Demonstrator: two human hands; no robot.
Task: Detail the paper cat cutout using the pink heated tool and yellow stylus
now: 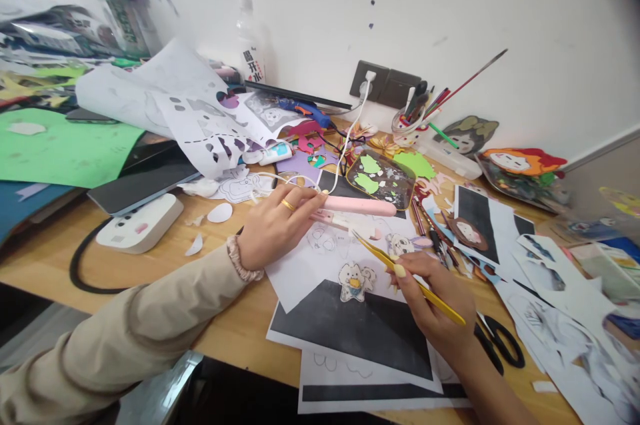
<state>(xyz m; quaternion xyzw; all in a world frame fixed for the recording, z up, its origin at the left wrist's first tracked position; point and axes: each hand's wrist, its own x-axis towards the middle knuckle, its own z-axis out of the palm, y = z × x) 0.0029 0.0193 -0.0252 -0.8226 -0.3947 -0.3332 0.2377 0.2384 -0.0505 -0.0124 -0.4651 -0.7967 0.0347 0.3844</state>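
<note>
My left hand [280, 225] grips a pink hair straightener [365, 205] by its near end, and a white cord [344, 152] runs from there up to the wall socket. The straightener's two arms are parted, with a small pale piece [369, 230] at the lower one. Pinched in my right hand [435, 298] are yellow tweezers [425, 292], whose tips point at that pale piece; whether they touch it I cannot tell. Just below lies a cut-out cartoon animal [355, 280] in a star-like shape, resting across white paper [290, 278] and a black sheet [350, 325].
Black-handled scissors [500, 342] lie right of my right hand. Behind are a tray of green scraps [383, 178], a pen cup [410, 122] and a blue glue gun [307, 110]. A white power strip [141, 222] sits left. Loose drawings cover the right side.
</note>
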